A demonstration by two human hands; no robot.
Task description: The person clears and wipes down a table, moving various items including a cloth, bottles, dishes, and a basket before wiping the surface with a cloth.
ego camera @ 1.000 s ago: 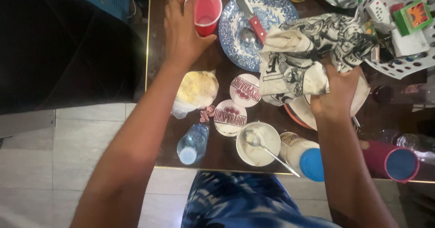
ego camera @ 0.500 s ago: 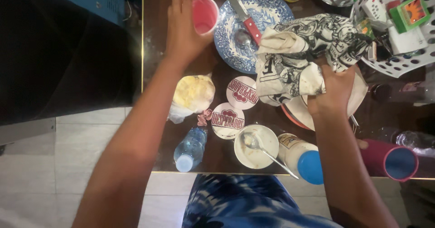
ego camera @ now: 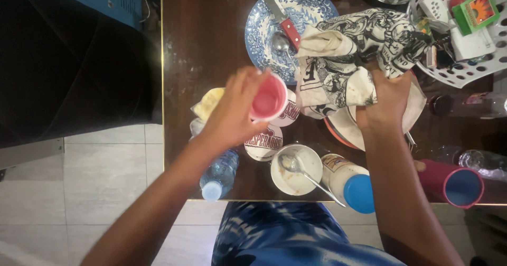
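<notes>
Spreading across most of the view, the dark wooden counter (ego camera: 206,60) carries a crowd of tableware, with pale floor tiles to its left. Largest on it is the blue patterned plate (ego camera: 264,28) at the far side, holding a spoon and a red-handled knife (ego camera: 280,15) laid slantwise across it. To the right sits a white perforated basket (ego camera: 475,73) filled with small boxes and odds and ends. A black-and-white printed cloth (ego camera: 359,49) is bunched between plate and basket; the right hand (ego camera: 388,99) is closed on its lower fold and presses it onto a pale plate (ego camera: 348,126) that rests on an orange-rimmed one.

The left hand (ego camera: 235,113) is wrapped around a pink cup (ego camera: 268,99), lifted above the round coasters (ego camera: 264,142), its mouth tipped toward the camera and its long axis running roughly away from the palm, toward the cloth. The cup looks empty. It lies just left of the cloth, so the left hand is the nearer one by far.

Nearer the counter's edge stand a small white bowl (ego camera: 296,168) with a spoon and smears of residue, a jar with a blue lid (ego camera: 351,184), a maroon cup with a blue inside (ego camera: 454,184), and a capped plastic water bottle (ego camera: 219,173).
</notes>
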